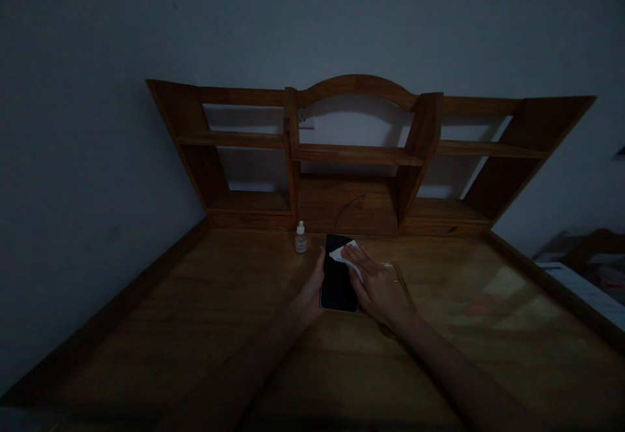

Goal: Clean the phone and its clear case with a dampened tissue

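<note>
A black smartphone (338, 289) is held above the wooden desk, its dark screen facing up. My left hand (311, 292) grips it along the left edge; most of those fingers are hidden beneath the phone. Pressed on the upper part of the screen is a white tissue (340, 254), with my right hand (375, 285) closed over it. Behind the phone, slightly left, a small clear dropper bottle (301, 242) with a white top stands upright. Partly covered by my right hand and forearm, a clear, gold-tinted phone case (401, 281) lies on the desk.
A wooden shelf unit (359, 155) runs along the back of the desk (234, 315), against the wall. Raised wooden edges border the desk left and right. A thin dark cord (347, 205) shows at the shelf's middle. The room is dim.
</note>
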